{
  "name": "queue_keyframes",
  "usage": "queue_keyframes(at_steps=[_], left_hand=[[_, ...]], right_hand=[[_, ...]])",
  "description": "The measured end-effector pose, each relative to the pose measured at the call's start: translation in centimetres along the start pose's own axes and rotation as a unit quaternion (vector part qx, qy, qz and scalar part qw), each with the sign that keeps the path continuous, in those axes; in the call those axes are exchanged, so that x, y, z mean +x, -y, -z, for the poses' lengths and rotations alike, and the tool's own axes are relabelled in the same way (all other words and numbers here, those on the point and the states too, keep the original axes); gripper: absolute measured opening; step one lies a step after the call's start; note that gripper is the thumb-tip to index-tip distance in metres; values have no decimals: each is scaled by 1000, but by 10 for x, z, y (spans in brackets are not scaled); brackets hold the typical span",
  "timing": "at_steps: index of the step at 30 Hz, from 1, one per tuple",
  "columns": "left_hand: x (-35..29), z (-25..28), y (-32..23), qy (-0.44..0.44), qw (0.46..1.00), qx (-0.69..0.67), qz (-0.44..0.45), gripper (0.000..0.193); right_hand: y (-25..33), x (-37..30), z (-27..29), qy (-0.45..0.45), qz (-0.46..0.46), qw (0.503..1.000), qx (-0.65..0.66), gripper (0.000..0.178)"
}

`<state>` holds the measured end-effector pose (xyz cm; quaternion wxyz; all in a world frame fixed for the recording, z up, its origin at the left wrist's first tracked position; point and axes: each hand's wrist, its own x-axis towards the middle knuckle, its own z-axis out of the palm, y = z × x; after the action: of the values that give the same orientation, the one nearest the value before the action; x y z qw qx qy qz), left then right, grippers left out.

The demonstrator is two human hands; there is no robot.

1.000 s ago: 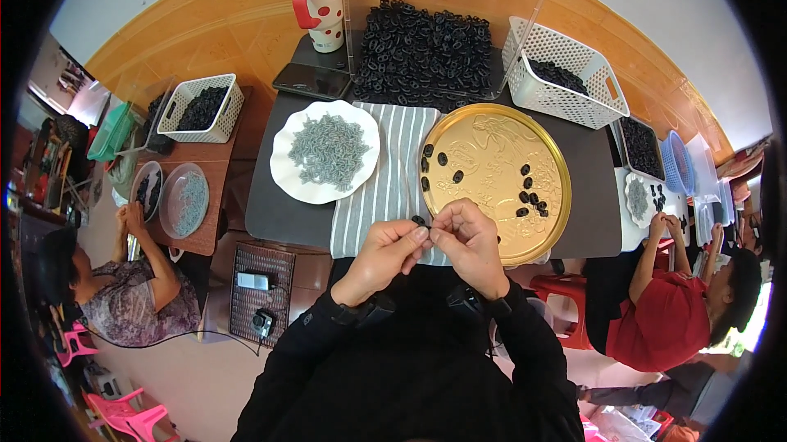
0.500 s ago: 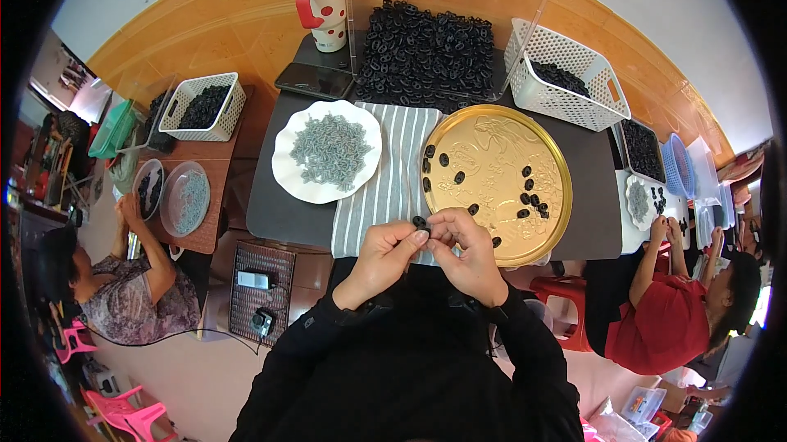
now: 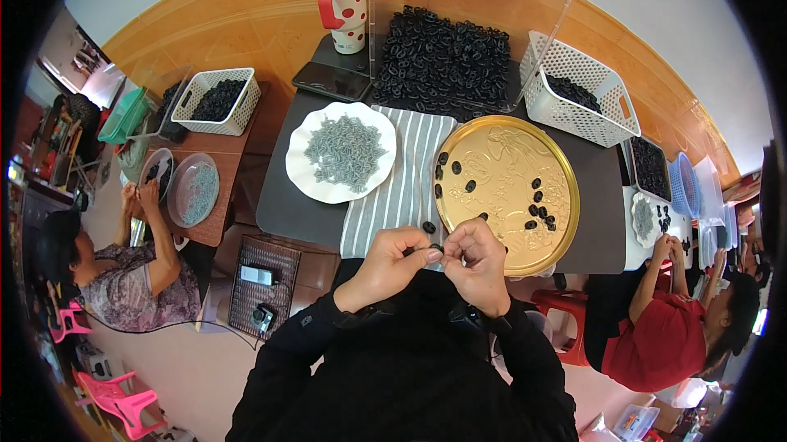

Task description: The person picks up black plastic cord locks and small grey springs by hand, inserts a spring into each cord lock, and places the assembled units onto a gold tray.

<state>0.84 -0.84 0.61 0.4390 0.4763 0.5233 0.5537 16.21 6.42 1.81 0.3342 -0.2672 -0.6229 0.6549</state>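
Close in front of my body, my left hand [image 3: 390, 267] pinches a small black oval piece [image 3: 437, 249] between thumb and fingertips. My right hand [image 3: 475, 265] meets it there, its thumb and fingers pressed together; whatever lies between them is too small to make out. Another black oval piece [image 3: 429, 227] lies just beyond my left fingers, at the edge of a grey-and-white striped cloth [image 3: 393, 188]. To the right, a round gold tray [image 3: 500, 188] carries several similar black pieces. A white scalloped plate [image 3: 298, 165] on the left is heaped with small grey screws [image 3: 344, 151].
Behind the cloth a clear-walled bin holds a heap of black pieces [image 3: 443, 57]. A white perforated basket [image 3: 602, 110] stands back right; a spotted tumbler [image 3: 342, 12] and a phone [image 3: 331, 81] are back left. People sit working at left [image 3: 135, 278] and right [image 3: 660, 327].
The view has shifted slightly, so the table appears further right and lower. Both hands stay together, with my right fingers now more tightly bunched against the piece in my left.
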Motion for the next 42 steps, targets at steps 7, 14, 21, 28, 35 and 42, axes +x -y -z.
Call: queue_keyframes(at_steps=[7, 14, 21, 28, 35, 42], left_hand=[[2, 63, -79, 4, 985, -46, 166, 13], [89, 185, -85, -95, 989, 48, 107, 20], [220, 230, -42, -163, 953, 85, 242, 17], [285, 230, -2, -212, 934, 119, 262, 10], [293, 230, 0, -208, 944, 120, 227, 6], [224, 233, -71, -135, 970, 62, 191, 18]], right_hand=[[18, -5, 12, 2, 40, 999, -5, 30], [15, -19, 33, -14, -8, 1000, 12, 22], [16, -32, 44, -77, -24, 997, -10, 17], [23, -57, 59, -184, -67, 981, -13, 13], [22, -55, 61, -200, -78, 976, -14, 13], [17, -47, 61, -162, -70, 984, 0, 11]])
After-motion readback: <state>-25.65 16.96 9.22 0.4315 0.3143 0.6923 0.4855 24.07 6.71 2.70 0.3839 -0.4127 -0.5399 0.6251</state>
